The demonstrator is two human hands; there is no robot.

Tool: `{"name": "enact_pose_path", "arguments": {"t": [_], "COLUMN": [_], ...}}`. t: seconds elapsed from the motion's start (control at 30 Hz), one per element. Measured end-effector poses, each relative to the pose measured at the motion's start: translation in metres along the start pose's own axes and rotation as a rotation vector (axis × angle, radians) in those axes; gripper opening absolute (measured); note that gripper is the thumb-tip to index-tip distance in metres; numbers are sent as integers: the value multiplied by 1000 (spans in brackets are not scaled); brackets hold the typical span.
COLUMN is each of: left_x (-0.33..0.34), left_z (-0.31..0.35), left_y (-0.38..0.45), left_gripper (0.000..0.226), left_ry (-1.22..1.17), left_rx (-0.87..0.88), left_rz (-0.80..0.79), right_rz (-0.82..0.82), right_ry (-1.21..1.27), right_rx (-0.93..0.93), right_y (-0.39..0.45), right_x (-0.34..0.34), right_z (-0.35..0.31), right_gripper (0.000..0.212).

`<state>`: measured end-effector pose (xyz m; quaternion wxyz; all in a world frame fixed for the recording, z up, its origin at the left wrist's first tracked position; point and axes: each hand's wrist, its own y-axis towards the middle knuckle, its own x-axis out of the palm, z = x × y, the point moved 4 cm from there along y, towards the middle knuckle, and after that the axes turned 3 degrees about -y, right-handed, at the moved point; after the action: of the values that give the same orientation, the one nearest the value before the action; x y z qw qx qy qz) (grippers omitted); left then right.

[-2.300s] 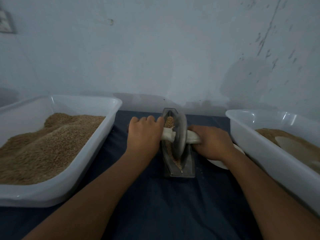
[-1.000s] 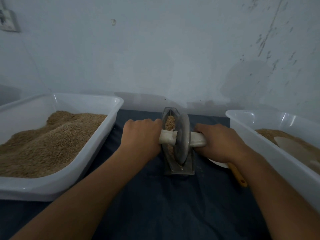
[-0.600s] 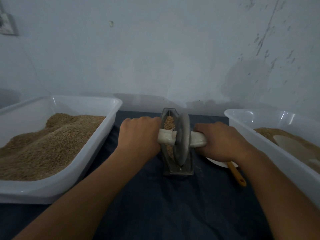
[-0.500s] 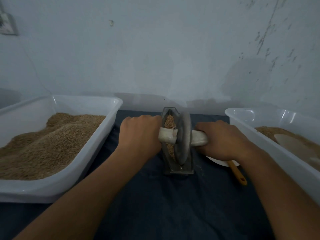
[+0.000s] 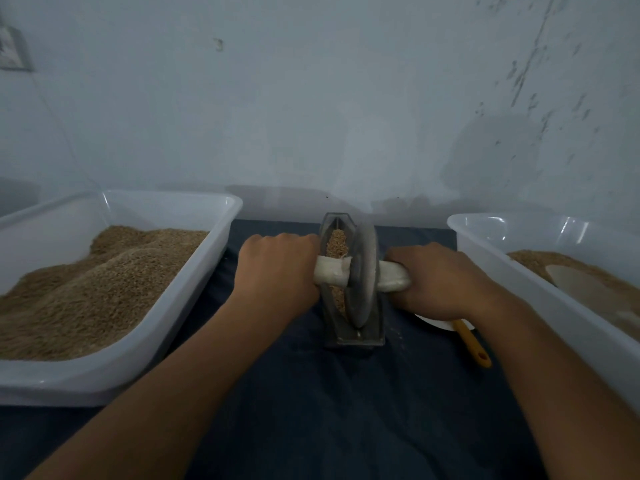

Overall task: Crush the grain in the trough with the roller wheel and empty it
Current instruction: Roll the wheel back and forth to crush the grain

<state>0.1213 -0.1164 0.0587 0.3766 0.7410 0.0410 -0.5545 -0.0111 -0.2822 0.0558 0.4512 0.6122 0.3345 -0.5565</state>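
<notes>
Since the frame of 2.3 s ago, the roller wheel (image 5: 362, 275) is sitting nearer the person's end of the trough (image 5: 353, 336), so more of the grain (image 5: 335, 243) is showing at the far end beyond it. Against the frame half a second ago it is lying in almost the same spot. An orange handle (image 5: 471, 341), hidden under the right forearm in the oldest frame, is now lying in view on the dark cloth (image 5: 346, 410), reaching out from the small white dish (image 5: 433, 323) beside the trough.

Both hands are gripping the wheel's white-wrapped axle (image 5: 332, 270): the left hand (image 5: 277, 271) is curling around the left end, the right hand (image 5: 436, 280) around the right end, with the wheel standing upright between them in the trough's channel. Grain is lying in that channel, visible ahead of the wheel and along its left side.

To the left, a white tub (image 5: 194, 289) is holding a heaped mound of grain. To the right, a second white tub (image 5: 512, 282) is holding a shallower layer with a pale scoop (image 5: 581, 282) lying on it. Behind everything, a pale scuffed wall (image 5: 311, 98) is rising.
</notes>
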Motion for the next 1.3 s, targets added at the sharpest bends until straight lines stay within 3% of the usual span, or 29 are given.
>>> {"name": "enact_pose_path", "arguments": {"t": [0.3,0.6,1.3], "left_x": [16,26,54], "left_z": [5,8,0], "left_y": [5,17,38], "left_gripper": [30,21,18], "left_ry": [84,127,129], "left_rx": [51,65,61], "left_rz": [28,55,90], "right_rz": [11,-9,28], "right_ry": [-13,24,46], "right_rx": [41,58,27], "right_y": [12,27,53], "right_x": [19,38,39], "right_z": [8,17,26], "right_gripper": [23,36,25]}}
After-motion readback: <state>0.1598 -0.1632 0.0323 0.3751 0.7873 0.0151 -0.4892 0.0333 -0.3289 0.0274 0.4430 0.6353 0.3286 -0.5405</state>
